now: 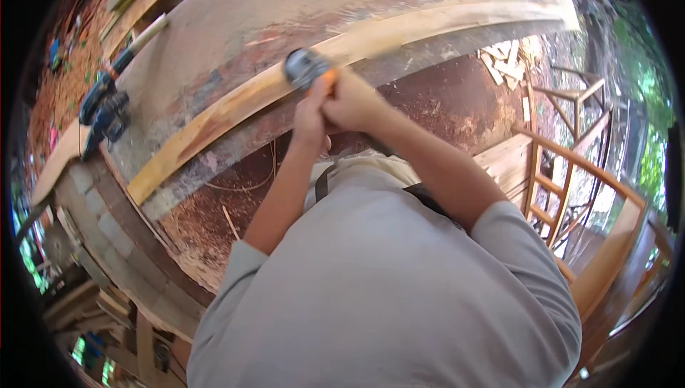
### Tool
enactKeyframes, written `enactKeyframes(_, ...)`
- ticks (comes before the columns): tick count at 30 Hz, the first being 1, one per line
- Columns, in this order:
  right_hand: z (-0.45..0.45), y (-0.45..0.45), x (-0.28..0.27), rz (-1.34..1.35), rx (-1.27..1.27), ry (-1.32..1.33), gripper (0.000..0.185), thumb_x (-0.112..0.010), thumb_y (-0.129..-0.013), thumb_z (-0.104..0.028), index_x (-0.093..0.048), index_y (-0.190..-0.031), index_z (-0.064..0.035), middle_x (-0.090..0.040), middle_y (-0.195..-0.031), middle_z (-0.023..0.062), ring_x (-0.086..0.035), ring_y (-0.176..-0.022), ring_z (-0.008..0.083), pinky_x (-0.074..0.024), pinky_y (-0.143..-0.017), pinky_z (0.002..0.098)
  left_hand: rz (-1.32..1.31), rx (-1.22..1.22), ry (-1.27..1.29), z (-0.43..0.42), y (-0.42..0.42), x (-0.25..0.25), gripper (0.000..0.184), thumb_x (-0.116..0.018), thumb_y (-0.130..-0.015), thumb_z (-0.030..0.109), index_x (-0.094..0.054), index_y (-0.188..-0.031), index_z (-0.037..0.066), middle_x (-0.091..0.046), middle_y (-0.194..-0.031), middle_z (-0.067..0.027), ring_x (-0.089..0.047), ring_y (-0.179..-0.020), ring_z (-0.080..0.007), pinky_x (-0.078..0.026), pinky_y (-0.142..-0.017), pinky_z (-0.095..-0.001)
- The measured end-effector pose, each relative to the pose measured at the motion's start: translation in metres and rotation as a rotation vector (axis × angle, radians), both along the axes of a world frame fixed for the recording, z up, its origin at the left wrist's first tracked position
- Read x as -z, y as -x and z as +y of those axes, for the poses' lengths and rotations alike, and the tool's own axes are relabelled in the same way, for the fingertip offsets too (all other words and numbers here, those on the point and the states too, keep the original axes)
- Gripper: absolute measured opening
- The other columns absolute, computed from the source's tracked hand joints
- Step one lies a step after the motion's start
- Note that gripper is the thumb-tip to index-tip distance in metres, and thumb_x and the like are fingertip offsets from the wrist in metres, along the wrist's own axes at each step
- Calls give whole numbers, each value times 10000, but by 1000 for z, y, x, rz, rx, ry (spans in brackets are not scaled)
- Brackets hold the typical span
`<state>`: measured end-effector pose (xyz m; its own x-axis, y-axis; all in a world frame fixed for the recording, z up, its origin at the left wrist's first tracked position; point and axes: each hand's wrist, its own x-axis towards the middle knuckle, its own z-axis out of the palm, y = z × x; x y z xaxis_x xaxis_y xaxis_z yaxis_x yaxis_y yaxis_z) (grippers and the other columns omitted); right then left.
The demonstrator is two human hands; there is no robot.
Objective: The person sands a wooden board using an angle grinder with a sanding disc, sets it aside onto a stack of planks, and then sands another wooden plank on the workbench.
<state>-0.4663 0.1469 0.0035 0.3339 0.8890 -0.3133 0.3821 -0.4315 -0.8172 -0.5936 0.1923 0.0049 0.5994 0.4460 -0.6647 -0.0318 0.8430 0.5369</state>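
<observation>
Both hands are closed around a grey and orange power tool [307, 68] with a round dark head, blurred by motion, so I cannot tell its exact kind. My right hand [351, 102] wraps its near end, and my left hand [311, 118] grips close beside it. The tool's head is over a long pale wooden board [242, 99], which lies along the near side of the worktable [214, 52]. Whether the head touches the board cannot be made out.
A blue and black power tool [107, 113] sits at the table's left end. Wood offcuts [505, 65] lie on the reddish ground at the right. Wooden frames [564, 174] stand to my right, and a block-built ledge [114, 231] curves at the left.
</observation>
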Motion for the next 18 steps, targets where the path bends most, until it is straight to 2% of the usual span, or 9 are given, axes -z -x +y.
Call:
enactKeyframes(1, 15, 16, -37, -31, -46, 157, 322, -676, -801, -239, -660, -942, 50, -721, -892, 278, -716, -883, 429, -566, -781, 478, 43, -76, -1, 2, 16, -13, 653, -557, -1012, 583, -587, -1371, 38, -667, -1252, -123, -702, -1078, -244, -642, -728, -389)
enactKeyframes(3, 30, 45, -42, -26, -115, 189, 495, -682, -809, -304, -595, -1144, 52, -717, -991, 300, -707, -966, 461, -568, -861, 493, -111, -158, 65, 9, 47, -16, 638, -467, -1051, 580, -522, -1449, 84, -641, -1329, -130, -665, -1183, -292, -600, -898, -478)
enactKeyframes(6, 36, 54, -47, 70, -215, 245, 552, -683, -816, -332, -552, -1144, 93, -708, -985, 321, -698, -982, 485, -564, -871, 503, -97, -102, 79, 12, 65, -39, 664, -392, -1063, 619, -470, -1501, 126, -615, -1379, -145, -624, -1261, -322, -553, -1006, -546)
enactKeyframes(10, 15, 26, -41, 14, -78, 256, 603, -743, -789, -384, -583, -1136, 83, -701, -1057, 309, -703, -1031, 455, -565, -905, 492, 38, 49, 69, 16, 40, -37, 706, -377, -1051, 664, -556, -1405, 80, -659, -1291, -148, -656, -1200, -309, -569, -982, -508)
enactKeyframes(13, -17, -31, -20, 1, 102, 199, 685, -809, -737, -426, -612, -1150, 83, -715, -1048, 282, -720, -996, 428, -575, -889, 461, 114, 335, -38, 30, 26, -1, 712, -360, -1039, 712, -663, -1066, 68, -694, -1023, -95, -669, -1043, -233, -560, -865, -401)
enactKeyframes(14, -26, -49, -26, -54, 170, 217, 695, -824, -724, -431, -629, -1146, 86, -721, -1040, 275, -726, -992, 409, -576, -879, 449, 117, 347, -35, 35, 22, -5, 712, -360, -1039, 712, -663, -1066, 68, -694, -1023, -95, -669, -1043, -233, -560, -865, -401)
enactKeyframes(16, -37, -88, -27, -11, 214, 255, 645, -824, -734, -406, -652, -1135, 69, -729, -1026, 260, -731, -981, 382, -575, -869, 440, 137, 58, -349, 48, 11, -18, 598, -546, -1045, 562, -672, -1141, -14, -704, -989, -112, -695, -958, -231, -573, -865, -364)
enactKeyframes(17, -41, -107, -28, 31, 249, 288, 595, -824, -744, -381, -675, -1124, 52, -737, -1012, 244, -736, -971, 355, -573, -858, 430, 137, 63, -353, 56, 9, -15, 598, -546, -1045, 562, -672, -1141, -14, -704, -989, -112, -695, -958, -231, -573, -865, -364)
enactKeyframes(18, -45, -123, -35, 35, 254, 282, 595, -824, -744, -381, -675, -1124, 52, -737, -1012, 244, -736, -971, 355, -573, -858, 430, 290, 101, -610, 66, 11, -10, 512, -620, -1022, 465, -668, -1144, -30, -704, -1032, -135, -691, -996, -261, -561, -903, -367)
